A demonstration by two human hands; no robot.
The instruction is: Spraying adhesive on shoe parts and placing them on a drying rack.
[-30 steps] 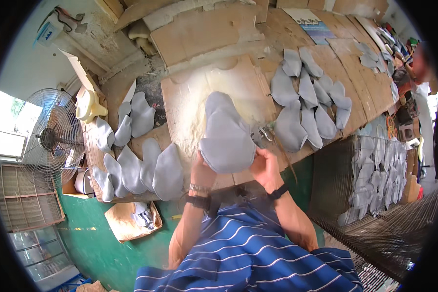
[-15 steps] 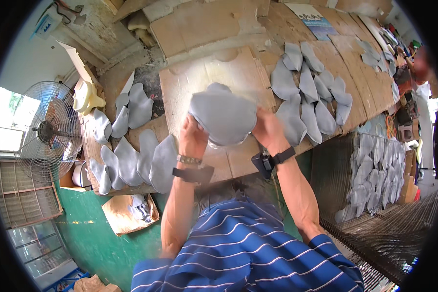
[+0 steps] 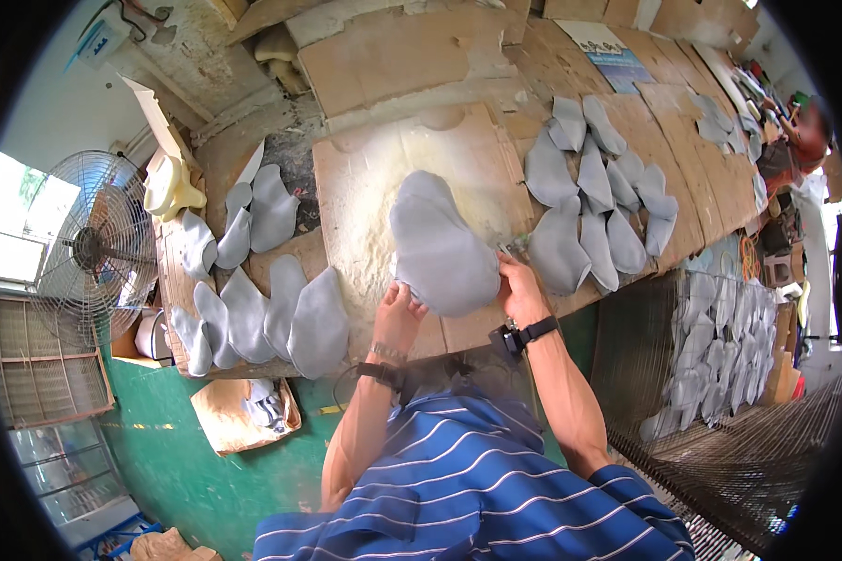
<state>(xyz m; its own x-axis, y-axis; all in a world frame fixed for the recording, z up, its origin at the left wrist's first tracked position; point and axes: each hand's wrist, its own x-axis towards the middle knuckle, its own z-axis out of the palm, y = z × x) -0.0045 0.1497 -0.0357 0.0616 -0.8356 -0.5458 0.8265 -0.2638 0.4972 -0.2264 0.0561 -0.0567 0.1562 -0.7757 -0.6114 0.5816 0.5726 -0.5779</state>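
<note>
A large grey piece of smooth sheet material (image 3: 444, 248), with a narrow rounded end and a wide end, is over a dusty cardboard board (image 3: 351, 178). Its narrow end points away from me, the wide one toward me. My left hand (image 3: 399, 316) is closed, pinching the near left edge between thumb and fingers. At the right edge, my right hand (image 3: 519, 285) grips the same piece with its thumb on top. Something small and dark shows by the right fingertips, too small to name. The underside of the piece is hidden.
Similar grey pieces (image 3: 318, 323) lie left of the board, and more grey pieces (image 3: 557, 248) to its right. A caged fan (image 3: 89, 238) stands at the left. A rack (image 3: 711, 327) with several grey pieces is at the right. Another person (image 3: 805, 140) is at far right.
The grey piece has turned and tipped down, so its narrow end now shows fully over the board. My left hand has moved nearer to me and to the right along its edge.
</note>
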